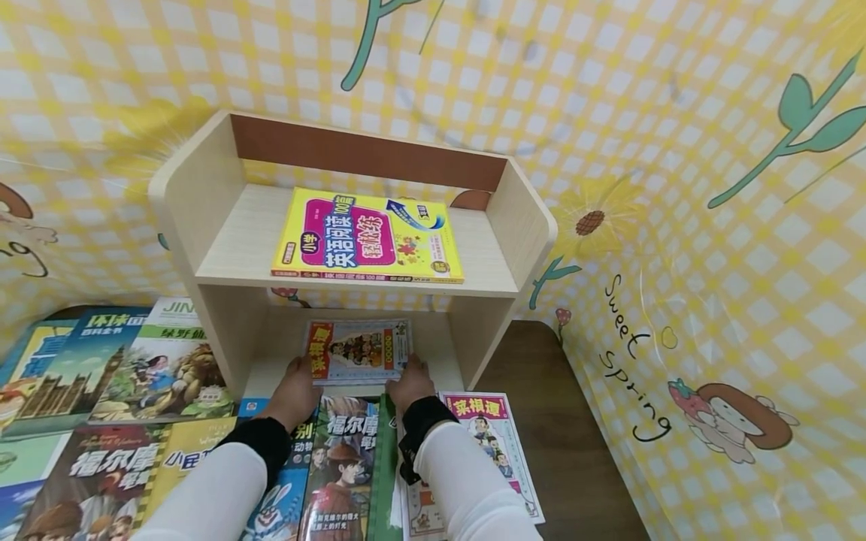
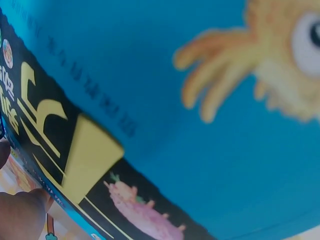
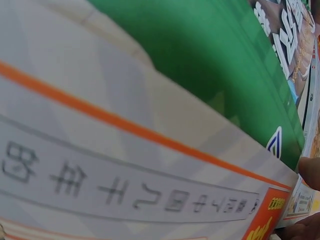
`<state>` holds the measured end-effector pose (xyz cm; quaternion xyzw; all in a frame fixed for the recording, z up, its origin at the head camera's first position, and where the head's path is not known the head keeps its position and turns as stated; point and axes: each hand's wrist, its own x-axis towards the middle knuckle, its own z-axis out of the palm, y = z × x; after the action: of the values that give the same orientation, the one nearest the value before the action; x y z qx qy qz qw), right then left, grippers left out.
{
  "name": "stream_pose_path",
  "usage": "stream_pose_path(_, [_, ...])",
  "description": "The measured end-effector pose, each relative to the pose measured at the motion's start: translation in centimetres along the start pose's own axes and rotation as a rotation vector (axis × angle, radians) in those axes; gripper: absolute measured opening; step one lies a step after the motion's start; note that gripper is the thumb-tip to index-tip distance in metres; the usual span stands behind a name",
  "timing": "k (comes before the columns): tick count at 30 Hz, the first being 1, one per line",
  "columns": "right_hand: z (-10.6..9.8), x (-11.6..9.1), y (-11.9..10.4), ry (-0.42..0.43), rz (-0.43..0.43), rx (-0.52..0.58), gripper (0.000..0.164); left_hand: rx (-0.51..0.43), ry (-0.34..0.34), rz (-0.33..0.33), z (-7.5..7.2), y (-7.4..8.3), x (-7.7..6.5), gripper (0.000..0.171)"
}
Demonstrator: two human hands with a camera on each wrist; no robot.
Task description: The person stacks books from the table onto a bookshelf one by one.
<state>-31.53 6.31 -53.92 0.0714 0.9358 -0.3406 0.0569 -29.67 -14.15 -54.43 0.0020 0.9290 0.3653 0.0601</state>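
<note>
A comic book (image 1: pixel 358 351) with a red and white cover lies flat on the lower shelf (image 1: pixel 433 330) of a small wooden bookshelf. My left hand (image 1: pixel 295 392) grips its left front corner, and my right hand (image 1: pixel 411 383) holds the right one. In the left wrist view only some fingers (image 2: pixel 22 215) show at the lower left, beside a blue book cover (image 2: pixel 200 150). The right wrist view catches the thumb (image 3: pixel 310 171) at the right edge, past a green book (image 3: pixel 215 65). Both forearms reach over other books.
On the upper shelf lies a yellow English reading book (image 1: pixel 368 237). Several books cover the table at left, among them a green and white one (image 1: pixel 162 368). A detective book (image 1: pixel 341 473) lies between my arms. Another comic (image 1: pixel 497 443) sits right of my right arm.
</note>
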Motion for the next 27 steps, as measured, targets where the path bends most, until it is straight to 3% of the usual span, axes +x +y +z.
stream_pose_path(9, [-0.29, -0.45, -0.42, 0.039, -0.020, -0.005, 0.073, 0.011, -0.020, 0.003, 0.11, -0.44, 0.21, 0.069])
stream_pose_path(27, [-0.10, 0.44, 0.41, 0.010, -0.048, -0.007, 0.071, -0.032, -0.016, 0.031, 0.07, -0.16, 0.25, 0.066])
